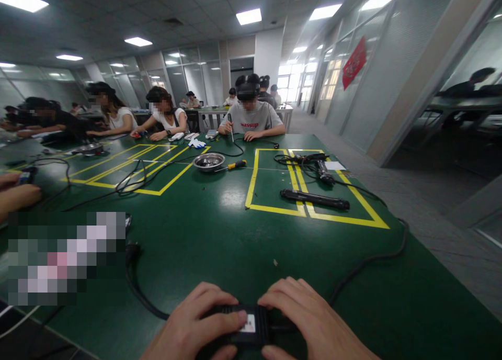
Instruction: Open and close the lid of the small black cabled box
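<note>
A black box-shaped device (248, 323) with a white label lies at the bottom centre, between my two hands. My left hand (200, 318) grips its left side, thumb on the label. On its right side, my right hand (300, 313) has its fingers and thumb closed round the edge. One black cable (143, 300) runs from the left side up to a plug (132, 251). Another cable (364, 260) leads off to the right and back along the table edge. The underside of the device is hidden.
Yellow tape (274, 209) marks the green table (219, 234). A black tube (315, 199), black tool (324, 171), metal bowl (208, 162) and yellow-black screwdriver (231, 166) lie farther back. Another person's hand (19, 200) is at left. Across the table, a person (253, 114) holds a screwdriver.
</note>
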Tool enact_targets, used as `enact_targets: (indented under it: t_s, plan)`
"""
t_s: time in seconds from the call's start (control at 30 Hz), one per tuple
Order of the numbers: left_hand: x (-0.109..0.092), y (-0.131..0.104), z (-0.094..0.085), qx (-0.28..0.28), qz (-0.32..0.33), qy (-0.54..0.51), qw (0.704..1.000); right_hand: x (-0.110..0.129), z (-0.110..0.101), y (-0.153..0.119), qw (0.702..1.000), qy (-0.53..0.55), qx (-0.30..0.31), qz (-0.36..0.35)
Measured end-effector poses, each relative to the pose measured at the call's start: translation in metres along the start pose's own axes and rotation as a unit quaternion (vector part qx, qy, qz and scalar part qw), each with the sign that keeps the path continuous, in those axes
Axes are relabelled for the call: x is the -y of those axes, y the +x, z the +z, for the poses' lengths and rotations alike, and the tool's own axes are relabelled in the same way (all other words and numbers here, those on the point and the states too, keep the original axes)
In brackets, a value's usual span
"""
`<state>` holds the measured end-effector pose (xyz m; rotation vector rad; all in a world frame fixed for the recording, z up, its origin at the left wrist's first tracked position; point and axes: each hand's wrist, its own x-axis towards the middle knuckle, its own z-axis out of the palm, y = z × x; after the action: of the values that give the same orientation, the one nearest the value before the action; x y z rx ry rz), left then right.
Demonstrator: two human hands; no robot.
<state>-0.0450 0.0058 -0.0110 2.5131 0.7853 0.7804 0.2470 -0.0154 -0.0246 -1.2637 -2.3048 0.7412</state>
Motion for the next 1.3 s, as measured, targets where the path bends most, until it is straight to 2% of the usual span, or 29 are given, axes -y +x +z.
enact_targets:
  t_s: [0.33,0.5,0.67,0.83,1.3]
  plan:
    - [0.0006,-0.0009,0.0025,0.016,-0.011,0.004,1.000,0.0059,-0.0008,0.0011,1.000,-0.013,0.006,0.023]
    - [0.0005,-0.0024,0.0045,0.002,0.006,0.014,1.000,0.0044,0.0008,0.0028,1.000,-0.015,0.006,0.018]
    - [-0.0005,0.0000,0.0052,0.006,-0.005,0.010,1.000,0.0025,0.0016,0.0017,1.000,-0.018,-0.001,0.008]
    - [0.0022,0.0004,0.0073,-0.004,0.020,0.019,1.000,0.0011,0.0015,0.0007,1.000,-0.015,0.006,0.006]
    - [0.0034,-0.0022,0.0090,0.012,0.026,0.027,0.999,-0.0004,-0.0011,0.0030,1.000,-0.020,0.014,0.001]
